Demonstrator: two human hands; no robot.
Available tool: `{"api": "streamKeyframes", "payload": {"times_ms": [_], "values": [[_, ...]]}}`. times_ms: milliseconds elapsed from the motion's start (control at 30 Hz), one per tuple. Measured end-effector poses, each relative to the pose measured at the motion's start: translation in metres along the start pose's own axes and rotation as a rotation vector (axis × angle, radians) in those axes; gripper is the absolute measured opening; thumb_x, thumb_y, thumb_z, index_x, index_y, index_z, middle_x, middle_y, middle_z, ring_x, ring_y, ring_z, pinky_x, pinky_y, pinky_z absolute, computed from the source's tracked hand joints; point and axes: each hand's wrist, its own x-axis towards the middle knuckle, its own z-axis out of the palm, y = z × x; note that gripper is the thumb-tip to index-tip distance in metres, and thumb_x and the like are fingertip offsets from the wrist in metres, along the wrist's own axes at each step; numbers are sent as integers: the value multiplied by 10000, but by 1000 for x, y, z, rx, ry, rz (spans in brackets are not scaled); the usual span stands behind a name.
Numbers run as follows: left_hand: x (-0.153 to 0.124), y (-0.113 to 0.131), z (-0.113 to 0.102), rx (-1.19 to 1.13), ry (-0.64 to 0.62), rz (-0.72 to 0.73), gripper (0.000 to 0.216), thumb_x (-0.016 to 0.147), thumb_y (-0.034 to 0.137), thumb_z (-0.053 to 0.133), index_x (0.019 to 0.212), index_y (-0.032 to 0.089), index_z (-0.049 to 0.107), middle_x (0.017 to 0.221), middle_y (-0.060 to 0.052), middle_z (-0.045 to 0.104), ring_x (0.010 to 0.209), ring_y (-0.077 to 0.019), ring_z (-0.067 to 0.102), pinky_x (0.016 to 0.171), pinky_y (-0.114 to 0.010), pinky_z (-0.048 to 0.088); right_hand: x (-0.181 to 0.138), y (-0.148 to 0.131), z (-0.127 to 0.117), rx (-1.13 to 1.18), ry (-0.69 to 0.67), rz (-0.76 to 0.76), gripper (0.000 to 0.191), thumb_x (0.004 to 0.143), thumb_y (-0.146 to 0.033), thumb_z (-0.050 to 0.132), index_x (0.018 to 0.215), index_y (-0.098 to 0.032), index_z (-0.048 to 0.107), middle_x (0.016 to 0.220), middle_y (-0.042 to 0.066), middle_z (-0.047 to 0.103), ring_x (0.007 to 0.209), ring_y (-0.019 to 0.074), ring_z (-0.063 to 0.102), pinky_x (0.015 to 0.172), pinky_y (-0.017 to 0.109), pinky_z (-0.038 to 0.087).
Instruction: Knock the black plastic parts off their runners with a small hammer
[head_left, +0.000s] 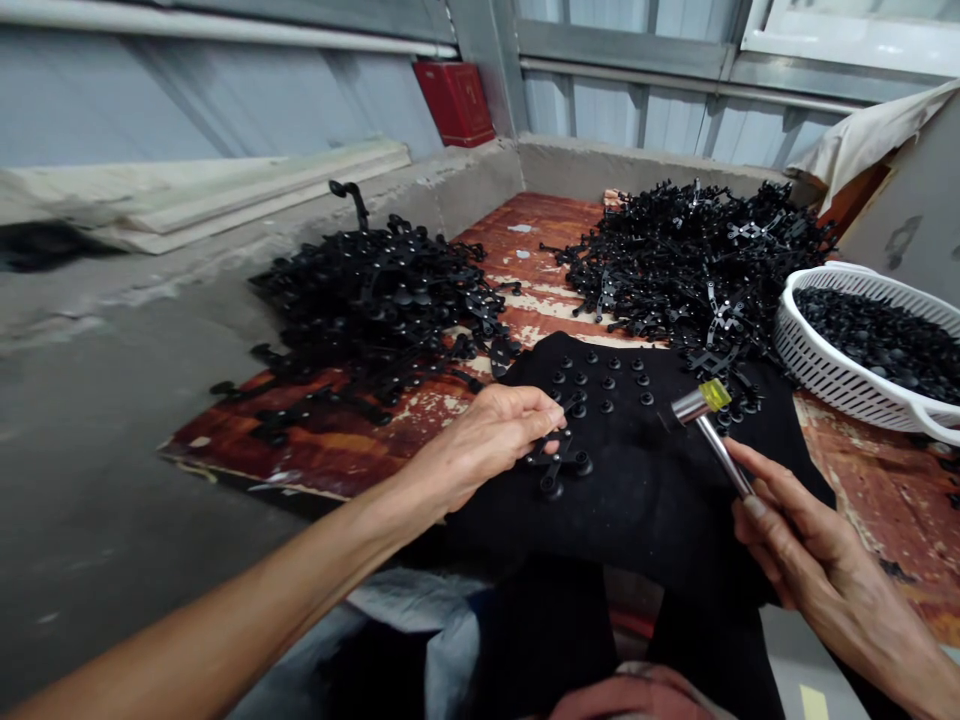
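Note:
Over the black cloth (637,500), my left hand (510,425) pinches a black linkage part (556,455) with small metal rivets and round feet. Some of that part is hidden behind my fingers. In my right hand (802,530) is a small hammer (701,405), its metal head tipped with a yellow face, raised right of the linkage and apart from it. Several small round black caps (607,382) stand in rows on the cloth beyond my left hand. More black pieces (742,400) lie behind the hammer head.
A heap of black linkages (390,300) sits at the left of the worn red-brown board (517,215), another heap (690,250) at the back right. A white slotted basket (840,375) of small black pieces stands on the right. A red box (455,105) rests on the ledge.

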Motion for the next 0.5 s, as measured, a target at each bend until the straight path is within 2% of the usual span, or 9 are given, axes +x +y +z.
{"api": "streamKeyframes", "payload": {"times_ms": [300,500], "values": [[0,-3,-1,30,13,26,239,655,387,615,580,165,571,522,9,520,430,-58,293,426,-188,154,0,0,-1,-2,5,-18,467,950,-394,458,1400,-270,459,654,-31,503,503,108,431,415,199,358],[-4,0,0,37,41,45,237,665,380,598,573,166,554,545,5,519,474,-72,355,455,-178,225,0,-3,0,22,2,1,459,945,-404,464,1385,-274,465,665,-28,521,516,109,429,438,202,365]]}}
